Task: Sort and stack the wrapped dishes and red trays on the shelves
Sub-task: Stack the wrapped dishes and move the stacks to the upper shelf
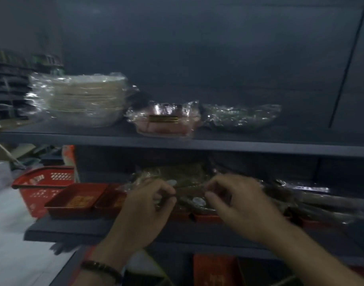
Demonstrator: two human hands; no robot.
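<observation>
At the far left a red basket (pixel 42 178) stands beside the lower shelf (pixel 73 230), and just right of it two red trays (pixel 78 198) sit side by side on that shelf, open face up; they look rigid and light, best taken by opposite rims. Above them, on the upper shelf (pixel 259 145), the stack of wrapped plates (pixel 80 100) is judged heavy, brittle and slick in its film: support it from beneath, never by the wrap. At the centre of the lower shelf the left hand (pixel 148 207) has its fingers (pixel 166 191) curled onto the film of the wrapped bundle (pixel 183 180), reading as a pinch, though motion blur hides the exact contact. The bundle lies flat, broad face up, long axis running left to right along the shelf. Its film is soft and slippery and may tear or slide, and the contents are likely fragile, so the edges underneath are the safer hold. The right hand (pixel 237 201) mirrors the left, thumb and curled fingers closing on the film at the bundle's right side. Further right, wrapped dark dishes (pixel 313 201) lie flat, long axis also along the shelf
</observation>
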